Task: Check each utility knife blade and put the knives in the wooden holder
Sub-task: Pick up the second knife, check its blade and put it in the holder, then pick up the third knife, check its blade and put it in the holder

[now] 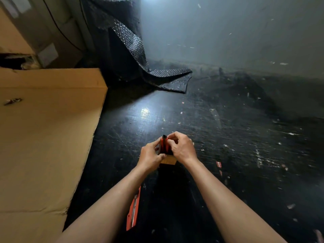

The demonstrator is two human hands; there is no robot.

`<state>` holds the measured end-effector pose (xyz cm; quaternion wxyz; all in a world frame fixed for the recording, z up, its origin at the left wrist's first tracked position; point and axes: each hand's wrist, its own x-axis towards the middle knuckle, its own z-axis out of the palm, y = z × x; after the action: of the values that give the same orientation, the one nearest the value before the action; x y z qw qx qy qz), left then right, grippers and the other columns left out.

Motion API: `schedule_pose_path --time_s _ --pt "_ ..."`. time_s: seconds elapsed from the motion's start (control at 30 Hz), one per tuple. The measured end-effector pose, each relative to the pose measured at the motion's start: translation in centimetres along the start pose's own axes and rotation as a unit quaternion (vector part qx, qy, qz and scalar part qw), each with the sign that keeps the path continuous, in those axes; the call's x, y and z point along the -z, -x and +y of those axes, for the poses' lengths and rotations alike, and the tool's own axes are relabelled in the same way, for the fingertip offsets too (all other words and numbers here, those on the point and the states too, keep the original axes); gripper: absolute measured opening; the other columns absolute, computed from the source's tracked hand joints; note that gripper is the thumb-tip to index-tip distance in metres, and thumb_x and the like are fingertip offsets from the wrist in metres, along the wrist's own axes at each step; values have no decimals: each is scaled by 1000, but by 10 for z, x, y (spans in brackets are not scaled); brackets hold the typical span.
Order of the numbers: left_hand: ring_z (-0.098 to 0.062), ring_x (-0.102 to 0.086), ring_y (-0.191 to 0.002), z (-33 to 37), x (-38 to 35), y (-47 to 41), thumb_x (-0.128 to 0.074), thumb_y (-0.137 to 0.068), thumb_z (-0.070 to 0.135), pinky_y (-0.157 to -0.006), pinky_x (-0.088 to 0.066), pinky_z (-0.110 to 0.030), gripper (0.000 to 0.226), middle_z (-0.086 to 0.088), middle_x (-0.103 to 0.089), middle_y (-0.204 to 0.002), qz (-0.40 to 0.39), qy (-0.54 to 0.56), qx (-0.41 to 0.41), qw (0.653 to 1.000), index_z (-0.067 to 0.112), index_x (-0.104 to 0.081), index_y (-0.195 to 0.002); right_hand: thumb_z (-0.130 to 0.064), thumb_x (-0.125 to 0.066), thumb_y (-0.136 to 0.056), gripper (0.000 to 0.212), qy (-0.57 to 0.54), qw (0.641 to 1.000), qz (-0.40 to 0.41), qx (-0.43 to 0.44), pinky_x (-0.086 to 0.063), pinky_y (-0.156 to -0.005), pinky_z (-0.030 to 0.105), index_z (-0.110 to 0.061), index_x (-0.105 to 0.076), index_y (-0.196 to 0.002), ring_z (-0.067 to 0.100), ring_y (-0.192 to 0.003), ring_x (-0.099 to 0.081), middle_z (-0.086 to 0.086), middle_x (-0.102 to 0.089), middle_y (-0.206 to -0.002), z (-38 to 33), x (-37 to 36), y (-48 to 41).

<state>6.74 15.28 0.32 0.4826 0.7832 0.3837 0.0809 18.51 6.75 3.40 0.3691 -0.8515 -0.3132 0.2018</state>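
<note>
A red utility knife (164, 144) with a black end stands upright between both hands, above the small wooden holder (169, 160) on the dark floor. My left hand (150, 156) grips its left side and my right hand (181, 148) pinches its right side near the top. Most of the holder is hidden behind the hands. Another red utility knife (134, 208) lies flat on the floor beside my left forearm, its metal blade strip showing.
A large cardboard sheet (45, 137) covers the floor on the left. Black bubble wrap (133, 55) hangs down at the back onto the floor. Small scraps, some red (218, 164), are scattered to the right. A grey wall stands behind.
</note>
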Motion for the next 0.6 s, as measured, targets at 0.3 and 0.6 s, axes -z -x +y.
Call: schedule_pose_path --time_s 0.3,0.6 --pt "-16 -66 -122 -1 0 6 -87 -77 21 -103 -53 -37 69 4 -70 -133 14 14 -7 1000 29 -60 -141 -20 -67 -93 19 6 999 17 40 -58 -84 31 -13 -73 -110 19 -97 -72 6 -77 -105 -8 9 9" --pt "-21 -63 -127 -9 20 43 -82 -83 18 -106 -52 -37 68 -9 -63 -141 48 -33 -6 998 11 -55 -145 -23 -65 -93 18 53 997 3 64 -60 -83 40 -16 -71 -109 21 -94 -72 4 -77 -104 -21 1 49"
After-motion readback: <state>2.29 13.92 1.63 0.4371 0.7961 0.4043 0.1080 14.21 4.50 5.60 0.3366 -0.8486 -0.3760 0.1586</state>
